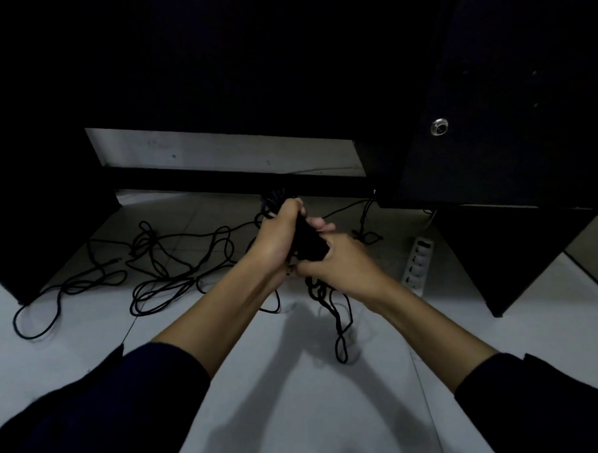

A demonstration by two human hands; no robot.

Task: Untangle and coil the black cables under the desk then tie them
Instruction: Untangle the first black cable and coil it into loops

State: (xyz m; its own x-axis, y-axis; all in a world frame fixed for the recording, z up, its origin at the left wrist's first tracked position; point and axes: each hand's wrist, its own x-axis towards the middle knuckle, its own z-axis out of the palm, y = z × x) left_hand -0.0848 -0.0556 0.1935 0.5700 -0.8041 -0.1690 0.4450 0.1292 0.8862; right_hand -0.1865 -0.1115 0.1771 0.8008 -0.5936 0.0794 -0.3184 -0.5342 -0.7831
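- We hold a bundle of coiled black cable [307, 241] above the pale floor [298, 397], in front of the dark desk [492, 132].
- Our left hand [277, 237] is clamped around the upper part of the bundle, apparently to keep the loops from springing apart.
- Our right hand [340, 262] grips the lower part, fingers curled round it; loose strands [339, 327] hang from it toward the floor.
- More black cables [162, 266] sprawl tangled on the floor to the left, not yet gathered, so we judge the task to be partway done.
- A white power strip [417, 264] lies to the right beside the desk's side panel.
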